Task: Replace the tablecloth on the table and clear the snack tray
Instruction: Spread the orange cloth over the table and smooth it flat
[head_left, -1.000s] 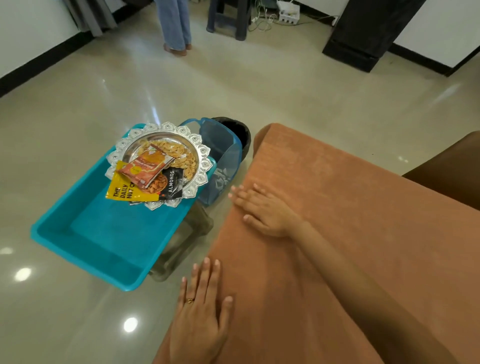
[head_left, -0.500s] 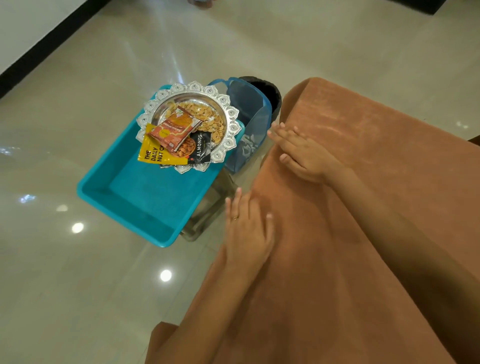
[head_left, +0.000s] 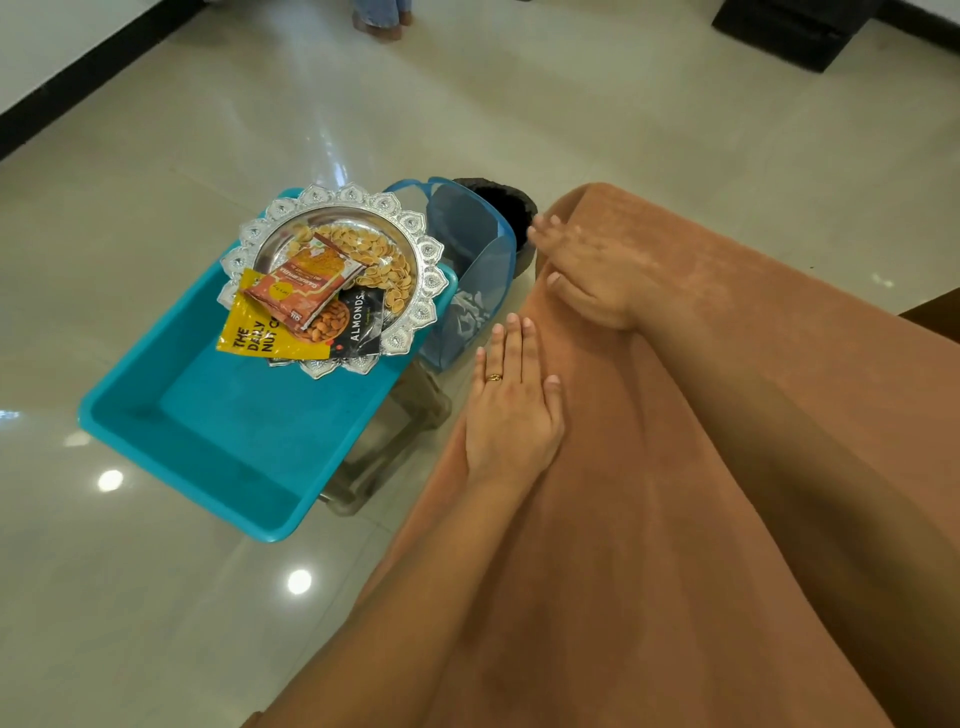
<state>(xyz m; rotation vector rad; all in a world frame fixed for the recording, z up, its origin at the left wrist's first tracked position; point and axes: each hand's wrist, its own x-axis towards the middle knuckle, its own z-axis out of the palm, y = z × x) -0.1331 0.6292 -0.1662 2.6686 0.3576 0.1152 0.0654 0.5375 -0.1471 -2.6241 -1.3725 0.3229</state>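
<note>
Both hands lie flat on the brown cloth (head_left: 727, 467), the left hand (head_left: 511, 410) near the surface's edge and the right hand (head_left: 589, 270) at the far corner, fingers straight, each grip released and only pressing, probably to smooth the fabric. The silver tray (head_left: 421, 249), not yet cleared, holds its snack packets (head_left: 301, 291) and rests on the rim of a blue tub (head_left: 208, 441) beside the surface, likely parked there to leave the top free.

A yellow snack packet (head_left: 254, 338) on the ornate silver tray (head_left: 415, 244) reads "THE DAILY NUT C", the rest hidden under another packet. Beside it, a black packet (head_left: 361, 325) reads "ALMONDS". An orange-red packet (head_left: 304, 283) carries print too small to read.
</note>
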